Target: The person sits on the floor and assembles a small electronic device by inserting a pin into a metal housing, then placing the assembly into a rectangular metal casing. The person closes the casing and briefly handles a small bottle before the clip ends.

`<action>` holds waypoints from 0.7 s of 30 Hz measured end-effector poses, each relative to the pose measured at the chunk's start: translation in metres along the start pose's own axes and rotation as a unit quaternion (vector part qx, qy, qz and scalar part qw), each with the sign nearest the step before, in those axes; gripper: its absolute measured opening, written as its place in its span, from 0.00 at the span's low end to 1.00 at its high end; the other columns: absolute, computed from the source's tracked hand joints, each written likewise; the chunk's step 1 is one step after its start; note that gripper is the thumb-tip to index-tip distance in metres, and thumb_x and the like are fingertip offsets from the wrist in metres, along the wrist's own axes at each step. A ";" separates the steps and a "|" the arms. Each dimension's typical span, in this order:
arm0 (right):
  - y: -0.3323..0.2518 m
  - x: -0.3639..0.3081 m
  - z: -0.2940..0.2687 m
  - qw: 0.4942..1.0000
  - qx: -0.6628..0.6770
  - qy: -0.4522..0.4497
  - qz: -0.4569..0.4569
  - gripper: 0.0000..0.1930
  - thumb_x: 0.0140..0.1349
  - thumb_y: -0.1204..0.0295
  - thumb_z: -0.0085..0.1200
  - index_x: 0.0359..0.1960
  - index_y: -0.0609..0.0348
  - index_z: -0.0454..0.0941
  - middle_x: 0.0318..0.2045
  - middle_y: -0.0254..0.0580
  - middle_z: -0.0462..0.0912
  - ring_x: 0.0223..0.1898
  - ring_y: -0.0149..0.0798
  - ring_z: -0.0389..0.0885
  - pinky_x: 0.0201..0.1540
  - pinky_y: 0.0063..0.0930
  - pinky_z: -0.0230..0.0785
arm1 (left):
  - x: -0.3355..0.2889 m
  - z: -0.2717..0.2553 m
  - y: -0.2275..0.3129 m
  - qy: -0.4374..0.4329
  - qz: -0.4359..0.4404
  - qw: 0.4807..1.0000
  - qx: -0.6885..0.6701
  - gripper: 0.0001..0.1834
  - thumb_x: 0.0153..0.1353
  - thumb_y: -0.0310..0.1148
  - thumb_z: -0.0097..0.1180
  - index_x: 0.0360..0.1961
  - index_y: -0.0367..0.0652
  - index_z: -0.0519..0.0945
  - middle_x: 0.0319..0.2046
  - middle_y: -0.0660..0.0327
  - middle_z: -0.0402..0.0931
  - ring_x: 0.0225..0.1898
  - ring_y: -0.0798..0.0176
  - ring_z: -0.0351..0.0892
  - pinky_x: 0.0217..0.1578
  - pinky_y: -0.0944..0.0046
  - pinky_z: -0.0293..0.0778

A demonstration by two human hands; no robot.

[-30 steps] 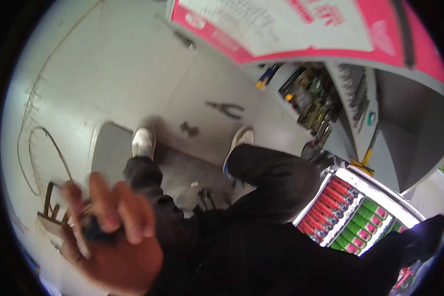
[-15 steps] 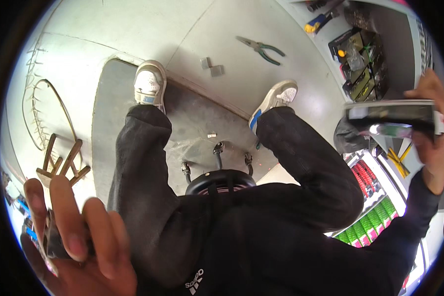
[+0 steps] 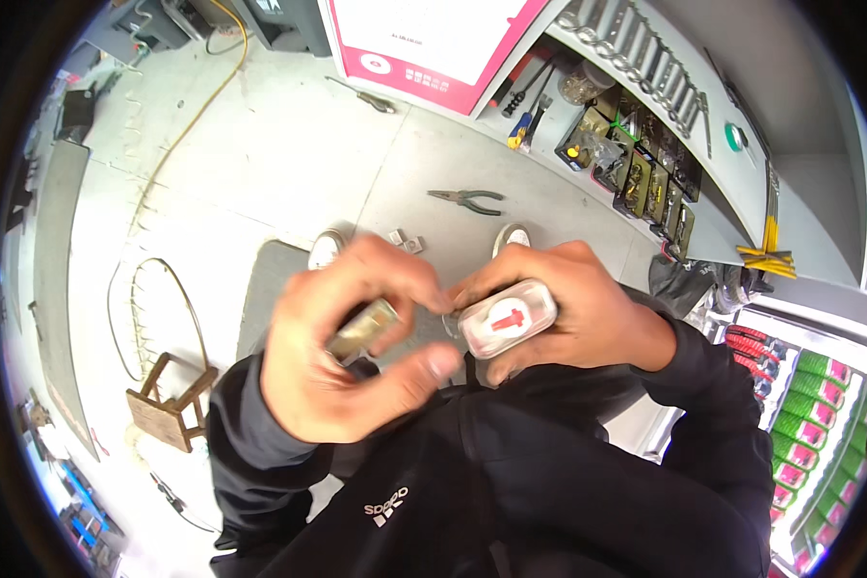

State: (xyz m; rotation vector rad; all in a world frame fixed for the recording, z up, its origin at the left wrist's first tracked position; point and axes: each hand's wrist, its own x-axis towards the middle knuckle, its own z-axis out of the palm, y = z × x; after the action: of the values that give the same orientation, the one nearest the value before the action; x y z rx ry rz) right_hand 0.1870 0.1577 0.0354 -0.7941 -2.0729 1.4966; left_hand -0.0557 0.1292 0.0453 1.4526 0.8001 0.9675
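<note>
My left hand (image 3: 308, 347) is curled around a small rectangular metal piece (image 3: 364, 329), greyish-gold, tucked in the palm. The thumb and index finger of that hand reach toward the right, apart from each other. A small clear plastic box (image 3: 486, 337) with rounded corners is gripped in my right hand (image 3: 597, 313). On its end sits a round white label with a red screw-like picture. The left fingertips are close to the box's left side; whether they touch it I cannot tell. Both hands are over my lap.
Green-handled pliers (image 3: 467, 200) lie on the floor beyond my feet, with small silvery blocks (image 3: 405, 241) nearer. On the right, a shelf holds wrenches (image 3: 636, 58) and open bins of small parts (image 3: 636, 183). A wooden stool (image 3: 169, 414) and a looped hose (image 3: 169, 260) are at left.
My right hand has come in from the far right with the box, and my left hand has moved up from the lower left. They now face each other in the middle. The view has shifted.
</note>
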 end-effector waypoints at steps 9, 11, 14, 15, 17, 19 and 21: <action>-0.006 -0.047 0.054 0.977 0.187 -0.099 0.010 0.26 0.56 0.53 0.69 0.44 0.60 0.72 0.32 0.35 0.81 0.32 0.29 0.77 0.37 0.27 0.70 | -0.059 0.029 0.000 -0.079 0.107 0.991 0.019 0.16 0.49 0.26 0.72 0.37 0.39 0.79 0.22 0.65 0.75 0.21 0.72 0.69 0.26 0.70 0.64; -0.003 -0.056 0.070 0.983 0.166 -0.069 -0.044 0.27 0.56 0.53 0.69 0.45 0.60 0.72 0.33 0.36 0.81 0.34 0.30 0.78 0.38 0.27 0.70 | -0.074 0.037 0.002 -0.073 0.105 0.991 0.042 0.18 0.48 0.27 0.75 0.37 0.39 0.78 0.23 0.65 0.75 0.22 0.73 0.69 0.27 0.71 0.64; 0.002 -0.068 0.091 0.988 0.117 0.024 -0.100 0.27 0.55 0.54 0.70 0.45 0.60 0.72 0.34 0.38 0.81 0.34 0.33 0.80 0.39 0.28 0.70 | -0.090 0.051 0.001 -0.028 0.068 0.996 0.056 0.21 0.45 0.30 0.78 0.37 0.39 0.78 0.23 0.65 0.76 0.23 0.74 0.71 0.27 0.72 0.65; 0.005 -0.072 0.098 0.986 0.120 0.045 -0.110 0.28 0.55 0.54 0.70 0.46 0.60 0.72 0.34 0.38 0.81 0.34 0.34 0.80 0.39 0.28 0.70 | -0.093 0.060 0.001 -0.004 0.048 0.998 0.050 0.22 0.45 0.31 0.79 0.37 0.39 0.78 0.24 0.65 0.76 0.23 0.74 0.71 0.27 0.72 0.65; 0.010 -0.083 0.105 0.981 0.141 0.067 -0.114 0.30 0.56 0.49 0.67 0.47 0.60 0.70 0.38 0.41 0.80 0.37 0.37 0.79 0.42 0.29 0.70 | -0.102 0.072 -0.002 0.034 -0.001 0.999 0.037 0.28 0.39 0.37 0.83 0.37 0.39 0.78 0.27 0.64 0.79 0.25 0.74 0.75 0.28 0.71 0.69; 0.015 -0.084 0.122 0.964 0.175 0.101 -0.173 0.32 0.57 0.46 0.64 0.48 0.61 0.69 0.42 0.43 0.77 0.40 0.38 0.77 0.45 0.31 0.69 | -0.103 0.079 -0.006 0.050 0.087 0.990 0.097 0.30 0.37 0.38 0.84 0.37 0.39 0.78 0.28 0.62 0.80 0.27 0.73 0.78 0.30 0.71 0.72; 0.019 -0.087 0.127 0.959 0.156 0.111 -0.209 0.33 0.61 0.43 0.58 0.50 0.62 0.66 0.47 0.47 0.71 0.44 0.40 0.73 0.50 0.34 0.65 | -0.103 0.086 -0.008 0.072 0.147 0.973 0.163 0.32 0.34 0.40 0.85 0.36 0.38 0.79 0.30 0.59 0.82 0.30 0.69 0.82 0.33 0.70 0.76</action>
State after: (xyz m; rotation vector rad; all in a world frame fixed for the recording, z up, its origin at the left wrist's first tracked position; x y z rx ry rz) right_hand 0.1703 0.0156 -0.0238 -0.3538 -1.6532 1.3741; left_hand -0.0213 0.0007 0.0245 1.8393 0.8960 1.2165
